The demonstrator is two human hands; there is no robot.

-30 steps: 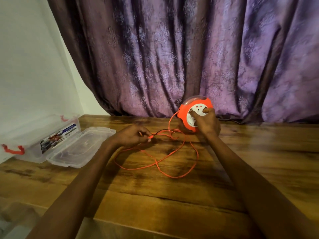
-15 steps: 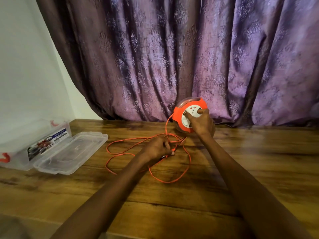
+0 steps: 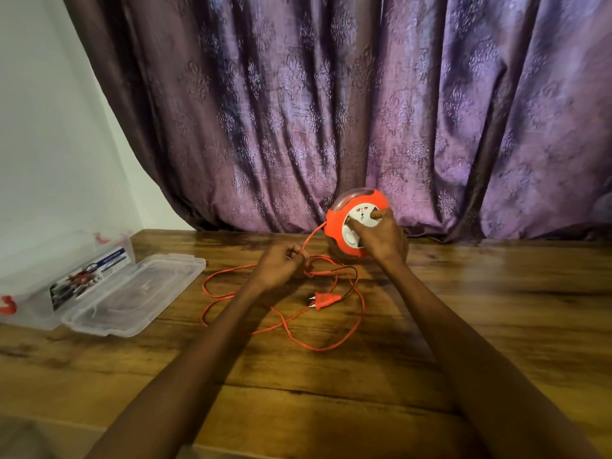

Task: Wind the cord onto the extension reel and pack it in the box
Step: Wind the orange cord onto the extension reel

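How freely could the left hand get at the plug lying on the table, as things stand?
Probably yes, once it lets go. The plug lies in the open on the table, just near of the left hand, with nothing over it. That hand is gripping the orange cord, so it is occupied.

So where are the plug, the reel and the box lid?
plug [image 3: 323, 300]: head view, on its orange body.
reel [image 3: 332, 226]: head view, on its orange rim.
box lid [image 3: 132, 294]: head view, on its clear middle panel.
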